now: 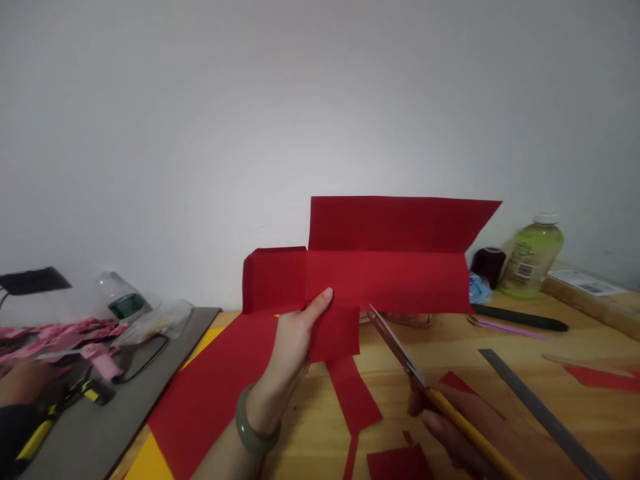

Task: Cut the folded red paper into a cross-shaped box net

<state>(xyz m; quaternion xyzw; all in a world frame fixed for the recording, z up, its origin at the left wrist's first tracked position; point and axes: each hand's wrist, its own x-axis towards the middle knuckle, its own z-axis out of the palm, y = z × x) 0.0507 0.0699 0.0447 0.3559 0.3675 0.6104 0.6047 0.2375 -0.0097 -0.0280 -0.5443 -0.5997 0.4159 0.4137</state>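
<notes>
My left hand (pixel 296 337) grips a creased sheet of red card (pixel 410 280), thumb in front and the fingers hidden behind. The card is held up off the table, with a wide flap folded along its top and a short panel with narrow folded edges at its left. A green bangle (pixel 255 427) is round my left wrist. In my right hand (pixel 455 427) is a pair of scissors (pixel 405 357) with yellow handles. Their tips point up and left at the card's lower edge, near the inner corner beside the lower tab; whether they touch it I cannot tell.
Red card (pixel 215 393) lies over yellow card (pixel 150 460) on the left, with red scraps (pixel 400 463) in front. A steel ruler (pixel 540 407), a dark green pen (pixel 520 317) and a bottle (pixel 533 257) stand or lie rightward. Another person's hand (pixel 25 380) is far left.
</notes>
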